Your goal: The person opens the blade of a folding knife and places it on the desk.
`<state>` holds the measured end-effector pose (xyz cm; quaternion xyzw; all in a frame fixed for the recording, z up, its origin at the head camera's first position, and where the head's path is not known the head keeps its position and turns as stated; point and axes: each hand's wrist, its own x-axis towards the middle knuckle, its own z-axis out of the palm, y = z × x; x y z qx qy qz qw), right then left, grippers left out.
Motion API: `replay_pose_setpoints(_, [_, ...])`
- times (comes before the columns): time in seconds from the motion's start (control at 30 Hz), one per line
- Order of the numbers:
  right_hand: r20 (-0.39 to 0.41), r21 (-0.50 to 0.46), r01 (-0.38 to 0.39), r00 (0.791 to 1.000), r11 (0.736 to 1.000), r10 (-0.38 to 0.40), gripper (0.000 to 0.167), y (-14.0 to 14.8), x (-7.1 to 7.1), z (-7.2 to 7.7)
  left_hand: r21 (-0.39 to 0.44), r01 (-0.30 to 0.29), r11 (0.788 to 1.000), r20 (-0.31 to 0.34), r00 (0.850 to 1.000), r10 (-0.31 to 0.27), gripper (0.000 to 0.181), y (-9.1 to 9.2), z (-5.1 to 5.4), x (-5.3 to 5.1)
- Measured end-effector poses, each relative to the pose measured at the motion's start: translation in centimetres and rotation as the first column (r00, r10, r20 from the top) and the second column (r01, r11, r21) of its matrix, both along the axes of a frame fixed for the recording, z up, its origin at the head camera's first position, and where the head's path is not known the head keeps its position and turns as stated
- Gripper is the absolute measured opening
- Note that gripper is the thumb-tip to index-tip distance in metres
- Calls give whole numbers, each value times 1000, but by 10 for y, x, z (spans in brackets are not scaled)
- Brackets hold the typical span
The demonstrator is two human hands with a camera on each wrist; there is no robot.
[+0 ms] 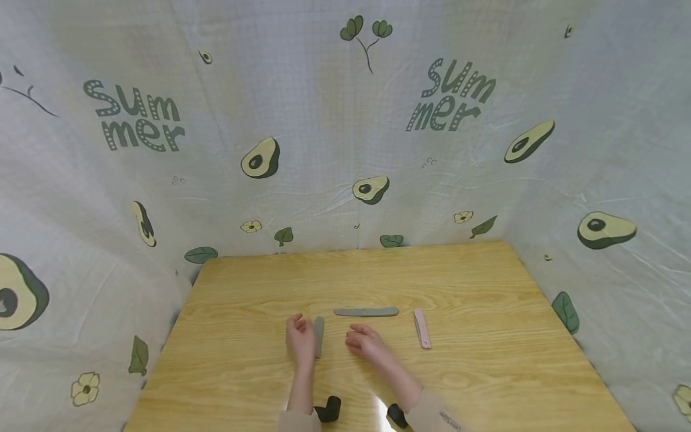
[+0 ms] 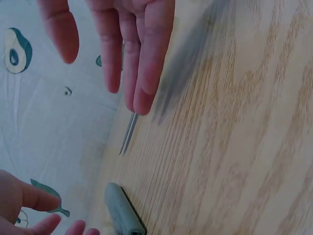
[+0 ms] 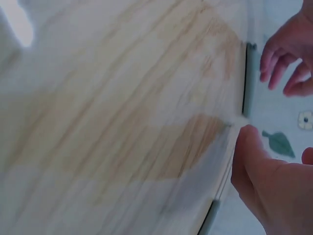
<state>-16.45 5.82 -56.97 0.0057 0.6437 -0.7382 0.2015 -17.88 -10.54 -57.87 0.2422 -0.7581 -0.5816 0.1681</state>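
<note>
Printed cloth (image 1: 313, 96) w/ avocado pictures hangs behind and at both sides of the wooden table (image 1: 486, 384). In head view, the left hand (image 1: 301, 341) is just beside the green folded knife (image 1: 320, 336); its fingers are loosely bent w/ nothing visible in them, but if its edge touches the knife, I cannot tell. The right hand (image 1: 371, 345) is nr the unfolded knife (image 1: 366, 312), on the wearer's side of it, fingers relaxed and, as far as I see, holding nothing. This knife lies across the table, its blade (image 1: 348, 312) pointing left, its handle (image 1: 382, 312) to the right. Farther right is the pink folded knife (image 1: 423, 330), apart from both hands. In left wrist view, the right hand's fingers are rather straight, thumb well apart from them, no grip seen; the unfolded knife is partly hidden by them. The left hand, cut by the frame, shows its thumb and fingers w/o any object betw. them. Right wrist view is blurry, so exact contact of the right fingertips cannot be told. Main risk, I think, is a cut, b/c the blade side is nr the right fingers, and reaching w/o looking could meet the edge first. Also the left wrist, if turned quickly, could knock the green folded knife away.
</note>
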Motion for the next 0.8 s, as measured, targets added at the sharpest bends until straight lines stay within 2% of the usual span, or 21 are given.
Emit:
replay_pose_setpoints(0.17, [41, 11, -11, 999, 1000, 10, 55, -19, -5, -4, -35, 116, 993, 104, 988, -112, 35, -4, 2, 8])
replay_pose_setpoints(0.27, [62, 4, -3, 998, 1000, 2, 56, -26, -7, -4, -20, 148, 989, 138, 980, -144, 37, -6, 2, 10])
replay_pose_setpoints(0.6, [79, -5, 3, 997, 1000, -3, 57, -38, -10, -1, -26, 201, 979, 145, 970, -195, 34, -9, 2, 11])
replay_pose_setpoints(0.8, [95, -18, 1, 995, 1000, 1, 57, -42, -14, 1, -22, 209, 978, 141, 969, -203, 35, -8, 4, 10])
